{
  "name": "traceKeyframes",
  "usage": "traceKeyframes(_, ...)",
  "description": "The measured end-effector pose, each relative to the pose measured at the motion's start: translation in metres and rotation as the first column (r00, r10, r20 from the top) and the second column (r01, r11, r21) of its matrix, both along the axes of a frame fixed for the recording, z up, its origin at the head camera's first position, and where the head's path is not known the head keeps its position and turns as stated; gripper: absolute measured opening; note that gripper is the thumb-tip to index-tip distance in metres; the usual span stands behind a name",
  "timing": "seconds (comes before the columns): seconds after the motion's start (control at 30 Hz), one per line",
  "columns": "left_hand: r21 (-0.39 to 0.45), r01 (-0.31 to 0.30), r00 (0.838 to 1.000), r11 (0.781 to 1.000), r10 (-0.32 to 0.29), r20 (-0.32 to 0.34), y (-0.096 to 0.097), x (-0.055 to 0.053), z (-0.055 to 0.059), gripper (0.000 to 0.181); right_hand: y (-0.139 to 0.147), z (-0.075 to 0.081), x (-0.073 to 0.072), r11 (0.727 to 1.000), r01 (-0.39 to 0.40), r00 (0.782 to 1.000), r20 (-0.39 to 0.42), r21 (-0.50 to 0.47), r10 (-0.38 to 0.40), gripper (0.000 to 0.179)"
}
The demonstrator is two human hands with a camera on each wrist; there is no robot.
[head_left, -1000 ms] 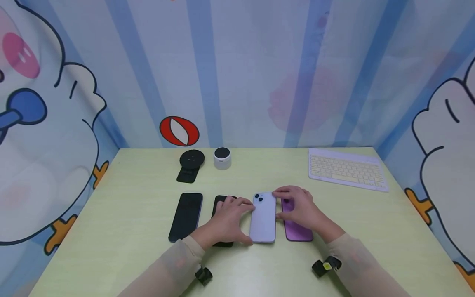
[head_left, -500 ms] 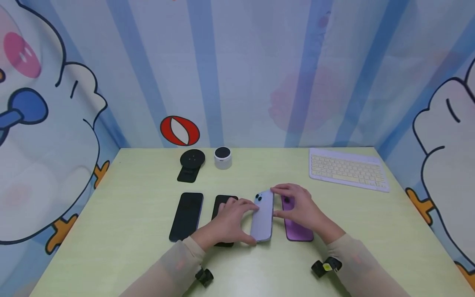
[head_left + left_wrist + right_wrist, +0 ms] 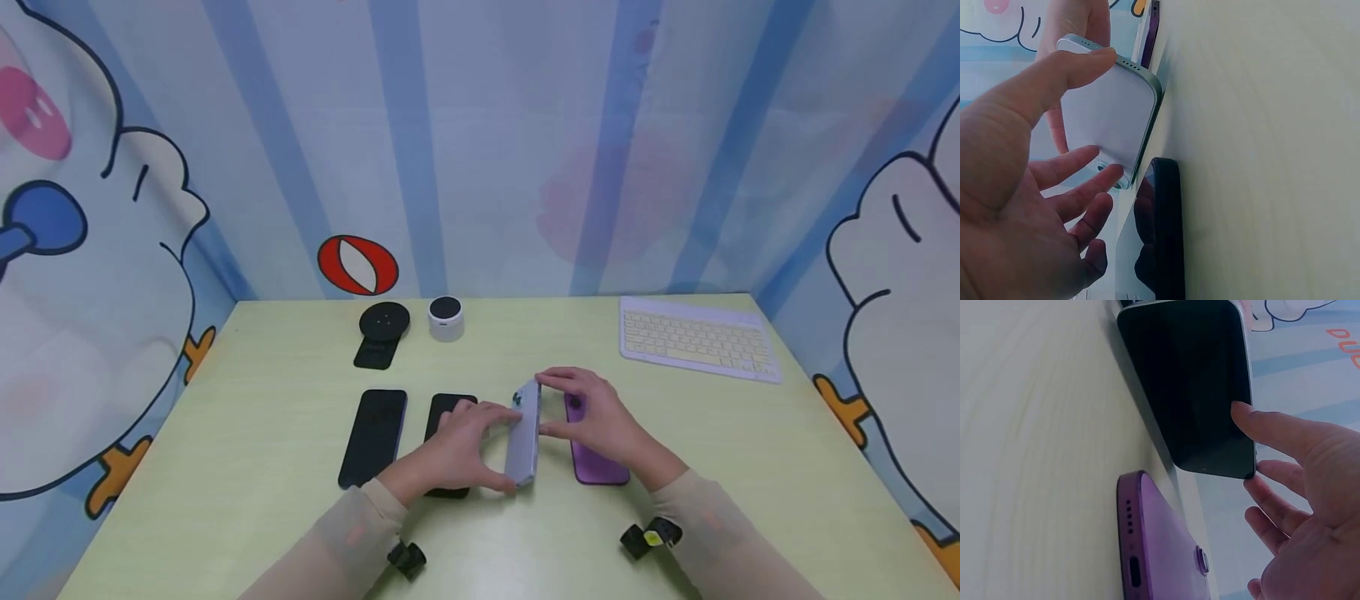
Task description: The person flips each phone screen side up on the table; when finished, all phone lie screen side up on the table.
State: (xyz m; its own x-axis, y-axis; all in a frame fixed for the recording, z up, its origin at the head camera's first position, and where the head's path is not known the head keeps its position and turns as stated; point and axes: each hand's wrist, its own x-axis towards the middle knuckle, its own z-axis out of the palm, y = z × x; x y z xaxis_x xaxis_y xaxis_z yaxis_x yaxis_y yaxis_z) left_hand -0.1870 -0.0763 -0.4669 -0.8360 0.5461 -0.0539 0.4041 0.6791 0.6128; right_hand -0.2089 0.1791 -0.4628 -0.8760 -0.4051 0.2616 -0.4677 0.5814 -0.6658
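A pale lilac phone (image 3: 523, 437) is tilted up on its left long edge, camera side toward the left hand. My left hand (image 3: 461, 450) holds it with the thumb on its bottom end; the index and middle fingertips touch its back near the cameras. My right hand (image 3: 600, 421) grips the raised side, thumb on the black screen (image 3: 1188, 381) and fingers at the top corner. Under the right hand a purple phone (image 3: 600, 462) lies back up, partly covered. A black-screened phone (image 3: 452, 402) lies partly hidden beneath the left hand.
Another dark phone (image 3: 372, 437) lies screen up at the left. Farther back stand a black round-topped stand (image 3: 384, 321) and a small white cylinder (image 3: 447, 321) with a dark top. A lilac keyboard (image 3: 697, 340) sits at the back right of the table (image 3: 247, 400).
The lilac phone has gone from lying flat to tilted, its right long edge raised and swung left. Both hands keep hold of it; the right hand has shifted slightly left. Other phones stay put.
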Motion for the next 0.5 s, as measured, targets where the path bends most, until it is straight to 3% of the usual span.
traceKeyframes(0.3, 0.069, -0.021, 0.999, 0.997, 0.018, 0.045, -0.0034, 0.0013, 0.0039, 0.09, -0.0047, -0.0003, -0.003, 0.998, -0.032, 0.999, 0.034, -0.046, 0.034, 0.071)
traceKeyframes(0.5, 0.112, -0.026, 0.997, 0.993, 0.018, 0.073, -0.0072, 0.0005, 0.0055, 0.09, -0.0097, 0.0013, -0.002, 0.999, -0.023, 1.0, 0.02, -0.024, 0.024, 0.07)
